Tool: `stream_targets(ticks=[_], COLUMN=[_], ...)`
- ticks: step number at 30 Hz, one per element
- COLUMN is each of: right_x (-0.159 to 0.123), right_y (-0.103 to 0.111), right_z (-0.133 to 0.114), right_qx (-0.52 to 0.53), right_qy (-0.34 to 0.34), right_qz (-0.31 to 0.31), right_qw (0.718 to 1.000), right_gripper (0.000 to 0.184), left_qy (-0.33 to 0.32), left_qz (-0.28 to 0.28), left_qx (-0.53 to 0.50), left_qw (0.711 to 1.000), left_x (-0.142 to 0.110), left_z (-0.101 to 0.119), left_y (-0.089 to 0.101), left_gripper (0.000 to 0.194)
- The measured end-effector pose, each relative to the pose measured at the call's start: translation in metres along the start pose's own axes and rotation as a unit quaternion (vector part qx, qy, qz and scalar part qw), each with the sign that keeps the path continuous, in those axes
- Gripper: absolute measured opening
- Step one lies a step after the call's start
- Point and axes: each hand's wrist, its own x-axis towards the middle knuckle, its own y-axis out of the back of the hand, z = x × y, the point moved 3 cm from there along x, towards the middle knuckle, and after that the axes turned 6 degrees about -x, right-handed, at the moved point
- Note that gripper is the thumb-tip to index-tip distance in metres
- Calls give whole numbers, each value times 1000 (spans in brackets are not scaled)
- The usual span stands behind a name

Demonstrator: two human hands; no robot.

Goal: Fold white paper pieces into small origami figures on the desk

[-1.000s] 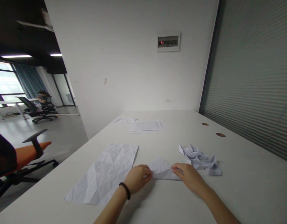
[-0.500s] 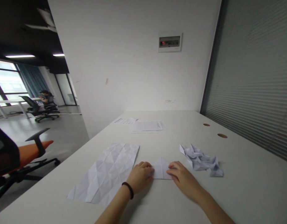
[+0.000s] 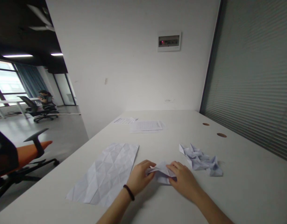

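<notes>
- Counter [image 3: 171, 205], white: far edge against the wall, right edge along the blind-covered partition; near edge out of view.
- Paper piece [image 3: 161, 169], small, white, folded: at the near middle of the counter, between the two hands, well apart from the far edge. Upper layer bowed and parted from a lower one, presumably because it is gripped at both ends.
- Left hand [image 3: 141, 176], dark wristband [image 3: 129, 192] on wrist: fingers nearly closed, thumb below and fingertips above, pinching the piece's end toward the counter's left edge; likely a steadying hold.
- Right hand [image 3: 184, 179]: fingers bent, a narrow gap to the thumb, the opposite end of the piece between them; facing the left hand, apparently so that the paper can be worked from both sides.
- Creased sheet [image 3: 108, 174], one, triangle-patterned: laid out nearly flat between the left hand and the counter's left edge, its creases fully exposed.
- Pleated paper [image 3: 200, 158], one, peaks raised: beyond the right hand, toward the right edge; resting loose, which probably spares its folds from pressure.
- Printed sheets [image 3: 147, 126], overlapping: near the far left corner, seemingly set out of the hands' way.
</notes>
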Motion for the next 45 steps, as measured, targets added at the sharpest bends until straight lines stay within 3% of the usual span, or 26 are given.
stream_targets(ticks=[4, 7, 10, 13, 15, 17, 21, 25, 29, 31, 35, 41, 45], right_x=[1, 3, 4, 4, 5, 6, 5, 0, -6, -8, -9, -12, -12], right_y=[-2, -2, 2, 4, 1, -4, -13, -16, -11, -7, 0, 9, 7], right_z=[4, 6, 8, 12, 13, 13, 9, 6, -3, -8, -11, -6, -5], right_qx=[35, 119, 220, 307, 351, 358, 225, 124, 102, 104, 122, 150, 192], right_qy=[-36, -34, -20, -59, -85, -75, 11, 27, 54, 66, 61, 39, 35], right_qz=[23, 76, 132, 154, 134, 99, 42, -23, -107, -147, -208, -260, -174], right_qw=[998, 989, 966, 937, 923, 925, 973, 992, 988, 981, 969, 953, 965], right_gripper=[33, 33, 33, 29, 29, 34, 54, 60, 60, 63, 73, 69, 40], left_qy=[-5, 12, 6, -65, -106, -120, -74, -43, -16, -3, 15, 25, 8], left_qz=[85, 110, 68, -3, -20, -21, -89, -199, -293, -316, -317, -312, -279], left_qx=[-102, -159, -164, -114, -80, -44, 58, 112, 119, 114, 122, 156, 129], left_qw=[991, 981, 984, 991, 991, 992, 992, 973, 949, 942, 941, 937, 952], left_x=[1, -1, -3, -4, -4, -3, -3, -7, -13, -14, -15, -15, -14], left_z=[3, 0, 1, 10, 14, 13, -6, -15, -4, 0, 0, -5, -8], left_y=[-1, -6, -12, -13, -11, -8, -14, -20, -17, -15, -15, -20, -23], left_gripper=[44, 63, 69, 67, 62, 57, 55, 52, 88, 89, 73, 77, 75])
